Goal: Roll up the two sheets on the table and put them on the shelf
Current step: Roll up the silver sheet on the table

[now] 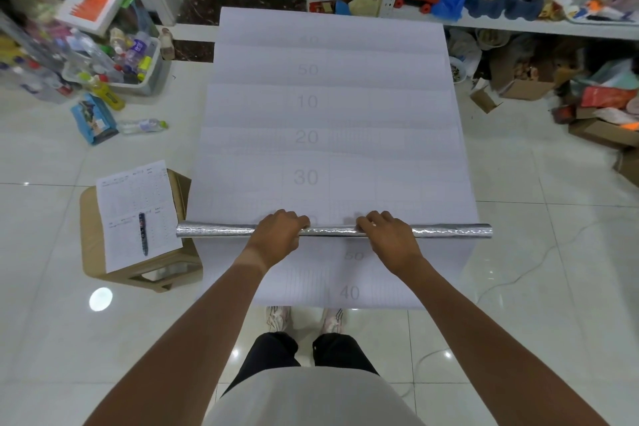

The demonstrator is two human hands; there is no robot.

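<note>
1. A silver roll (pixel 333 230) is lying across a white sheet (pixel 328 114) that is covering the table; its long axis is running left to right, square to the person's arms.
2. The left hand (pixel 276 235) is gripping the roll left of its middle, fingers curled over the top. The right hand (pixel 387 239) is doing the same right of the middle. Both hands are holding it from the near side, so neither one is nearer than the other.
3. The white sheet is stretching away from the fingers toward the far edge, with printed numbers on it, and a short part is lying between the roll and the person.
4. The shelf (pixel 501 24) is standing at the far right, closer to the right hand, and it is already crowded with things.
5. I judge that one sheet is rolled and the white sheet is not yet rolled.
</note>
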